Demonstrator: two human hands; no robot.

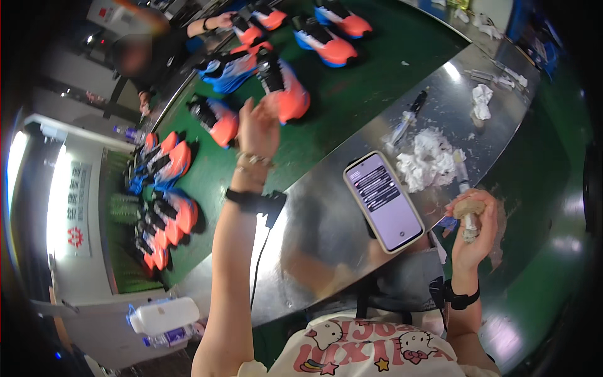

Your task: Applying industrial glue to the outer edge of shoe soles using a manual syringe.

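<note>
My left hand (pixel 259 129) reaches over the green belt, fingers apart and slightly blurred. It is just below the toe of an orange, black and blue sports shoe (pixel 290 94); whether it touches the shoe I cannot tell. Another such shoe (pixel 220 122) lies just to its left. On the right, my right hand (pixel 480 229) is closed around a tan, rounded lump with a pale stem-like part (pixel 470 213), whose exact kind is unclear. A slim translucent tube (pixel 461 171) lies beside the fingertips of that hand.
A phone (pixel 384 201) lies on the metal ledge (pixel 314 251) before me, beside crumpled white tissue (pixel 430 160) and a dark-handled tool (pixel 418 103). Several more shoes (pixel 323 44) stand on the belt. A co-worker's hand (pixel 220 22) touches one. White bottle (pixel 164 315) lower left.
</note>
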